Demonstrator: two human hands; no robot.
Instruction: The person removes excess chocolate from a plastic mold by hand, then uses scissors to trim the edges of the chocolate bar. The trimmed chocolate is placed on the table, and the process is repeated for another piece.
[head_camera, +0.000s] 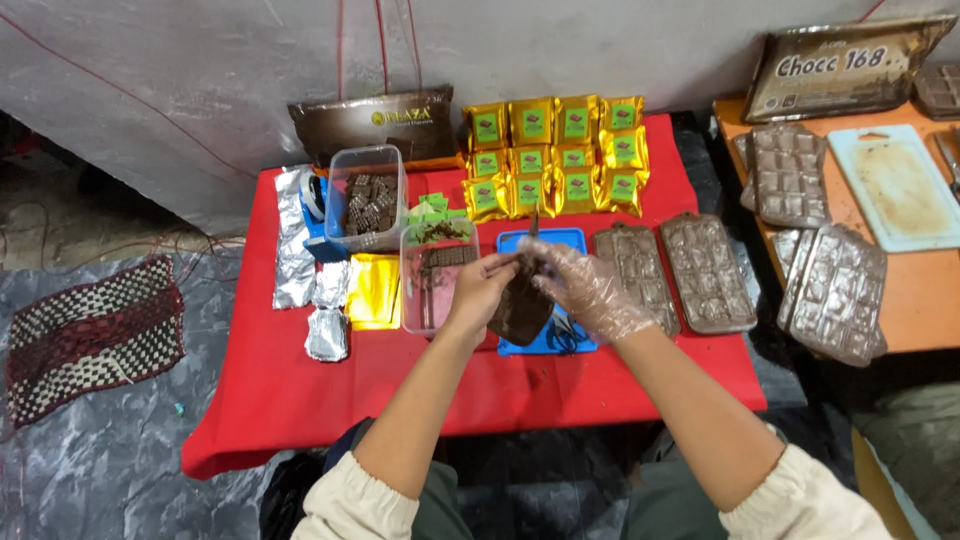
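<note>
Both my hands meet over a blue tray on the red low table. My left hand, bare, and my right hand, in a clear plastic glove, together hold a dark brown piping bag of chocolate with its thin tip pointing up. Just left of my hands stands a clear tub with chocolate pieces in it. Two filled chocolate moulds lie to the right of the tray.
Gold wrapped packets lie in rows at the back. Another clear tub of chocolate squares, foil sheets and a gold wrapper sit left. An orange table on the right carries more moulds and a white cutting board.
</note>
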